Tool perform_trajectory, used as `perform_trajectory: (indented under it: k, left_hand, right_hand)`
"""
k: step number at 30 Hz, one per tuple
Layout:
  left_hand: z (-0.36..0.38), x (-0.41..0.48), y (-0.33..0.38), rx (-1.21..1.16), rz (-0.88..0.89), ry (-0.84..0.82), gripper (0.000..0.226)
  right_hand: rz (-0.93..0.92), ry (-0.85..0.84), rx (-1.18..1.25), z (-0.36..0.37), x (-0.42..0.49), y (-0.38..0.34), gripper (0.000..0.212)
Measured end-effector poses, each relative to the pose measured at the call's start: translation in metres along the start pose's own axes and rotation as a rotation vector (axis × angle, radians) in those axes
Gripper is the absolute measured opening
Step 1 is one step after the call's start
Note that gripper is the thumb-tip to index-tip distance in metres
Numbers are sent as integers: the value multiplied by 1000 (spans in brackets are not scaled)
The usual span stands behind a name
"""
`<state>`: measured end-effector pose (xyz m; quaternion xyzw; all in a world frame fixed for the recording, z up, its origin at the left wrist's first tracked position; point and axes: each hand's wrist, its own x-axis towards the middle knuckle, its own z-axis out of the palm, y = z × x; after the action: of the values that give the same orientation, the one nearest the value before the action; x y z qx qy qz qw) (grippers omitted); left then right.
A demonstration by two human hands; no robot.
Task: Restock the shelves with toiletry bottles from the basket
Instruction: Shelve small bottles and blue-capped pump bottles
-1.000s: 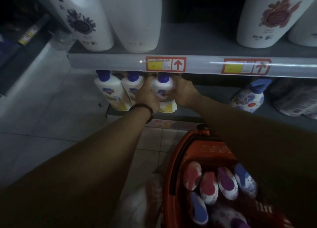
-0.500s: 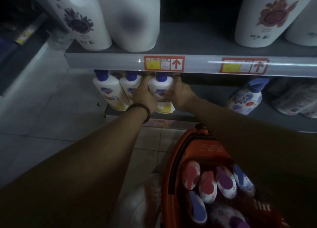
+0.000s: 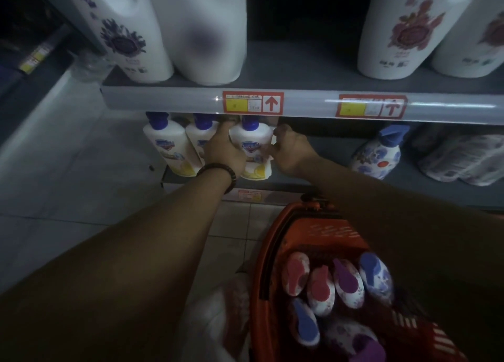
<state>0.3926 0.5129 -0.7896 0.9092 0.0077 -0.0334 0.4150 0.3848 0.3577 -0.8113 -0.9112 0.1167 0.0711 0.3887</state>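
Clasping a white blue-capped bottle [image 3: 252, 145] from both sides, the left grip [image 3: 223, 154] curls round one flank and the right grip [image 3: 289, 151] the other. It stands on the lower shelf [image 3: 336, 143], third in its row. Floral bottles [image 3: 349, 285] lie in the orange basket [image 3: 266, 252] on the floor.

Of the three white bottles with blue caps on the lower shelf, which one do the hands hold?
The rightmost bottle: the left hand and the right hand grip its two sides. The leftmost bottle and the middle bottle stand beside it, ungripped.
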Motion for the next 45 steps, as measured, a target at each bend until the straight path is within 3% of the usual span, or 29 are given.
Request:
perform_trajectory:
  k: [7,12,27,36,41,45]
  left_hand:
    - [-4,-15,16,28,-73,-1,36]
    - [3,-29,30,151,-55,-163,31]
    - [4,-81,100,226,210,-321,7]
    - [16,-131,151,173,320,-432,12]
    - [35,-167,169,193,371,-496,22]
    - [49,-191,169,187,382,-576,16]
  right_hand:
    - [29,-2,-17,-23,-24,2,41]
    - [15,15,-50,-43,-49,1,35]
    - [-188,105,-229,-106,-130,7,30]
    - [-221,152,-272,-160,-186,37,28]
    - [-177,177,-271,-184,-223,61,29]
    - [-127,185,-302,-202,-250,88,27]
